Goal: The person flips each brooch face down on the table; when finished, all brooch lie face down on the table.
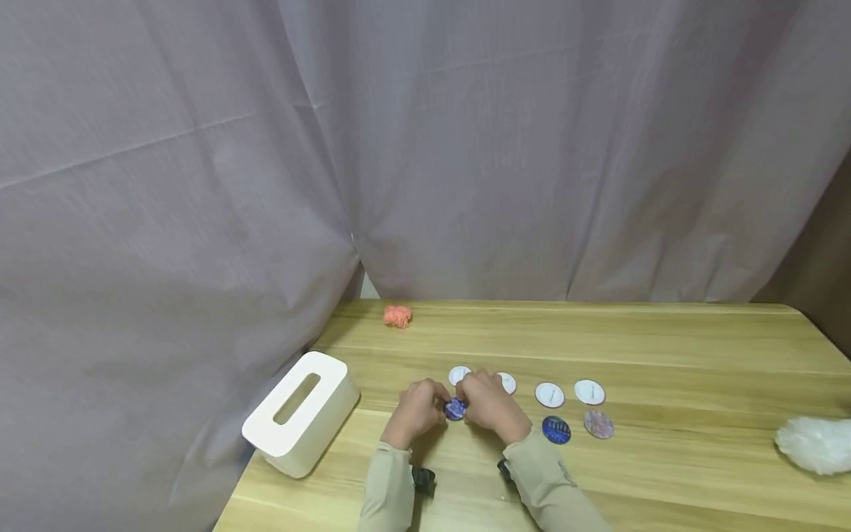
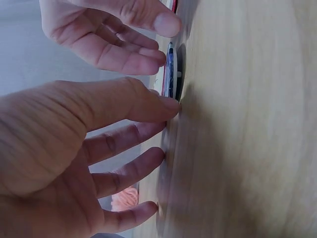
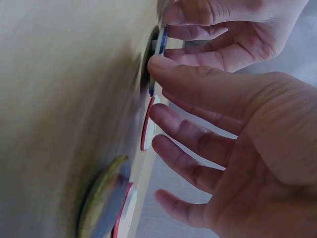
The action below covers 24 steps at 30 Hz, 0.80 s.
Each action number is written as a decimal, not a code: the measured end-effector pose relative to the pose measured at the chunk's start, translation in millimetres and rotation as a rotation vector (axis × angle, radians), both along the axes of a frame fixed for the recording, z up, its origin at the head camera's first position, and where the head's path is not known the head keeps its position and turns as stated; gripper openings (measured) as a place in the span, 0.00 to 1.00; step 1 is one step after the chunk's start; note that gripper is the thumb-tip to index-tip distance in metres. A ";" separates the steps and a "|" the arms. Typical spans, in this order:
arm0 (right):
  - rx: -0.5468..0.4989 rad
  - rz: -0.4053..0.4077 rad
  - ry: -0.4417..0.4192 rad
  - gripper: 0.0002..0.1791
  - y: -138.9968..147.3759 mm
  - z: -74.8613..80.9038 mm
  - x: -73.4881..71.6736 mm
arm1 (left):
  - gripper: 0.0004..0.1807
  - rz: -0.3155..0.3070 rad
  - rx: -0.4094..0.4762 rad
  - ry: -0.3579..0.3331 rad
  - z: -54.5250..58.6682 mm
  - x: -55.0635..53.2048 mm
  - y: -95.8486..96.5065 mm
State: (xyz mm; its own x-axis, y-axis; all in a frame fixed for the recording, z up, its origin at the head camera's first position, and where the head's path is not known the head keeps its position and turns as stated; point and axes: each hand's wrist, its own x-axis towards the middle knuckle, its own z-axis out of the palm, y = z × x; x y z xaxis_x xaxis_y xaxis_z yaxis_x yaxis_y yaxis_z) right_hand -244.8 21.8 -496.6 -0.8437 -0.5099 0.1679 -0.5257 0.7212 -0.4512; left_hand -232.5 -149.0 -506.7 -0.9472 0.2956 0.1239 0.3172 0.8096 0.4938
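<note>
To the right of the white box (image 1: 332,425), the purple badge (image 1: 455,409) is close to the tabletop (image 1: 678,473). The left hand (image 1: 420,408) and right hand (image 1: 493,405) hold its thin rim, each grip narrow. It could slip if one hand lets go too soon. Fingers could bump the white badge (image 1: 459,374), also right of the box, because it sits so near.
</note>
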 end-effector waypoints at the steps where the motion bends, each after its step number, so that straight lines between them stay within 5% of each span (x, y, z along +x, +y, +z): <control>1: -0.002 0.007 0.005 0.15 0.1 -0.5 -0.1 | 0.16 0.000 0.001 0.004 0.1 0.2 0.3; 18: -0.024 0.045 0.113 0.14 2.1 -5.6 -3.0 | 0.14 -0.018 0.002 0.027 -1.6 -4.8 -0.3; 24: -0.038 0.046 0.052 0.13 4.5 -3.9 -2.1 | 0.11 -0.023 0.038 -0.004 -0.9 -4.9 -3.3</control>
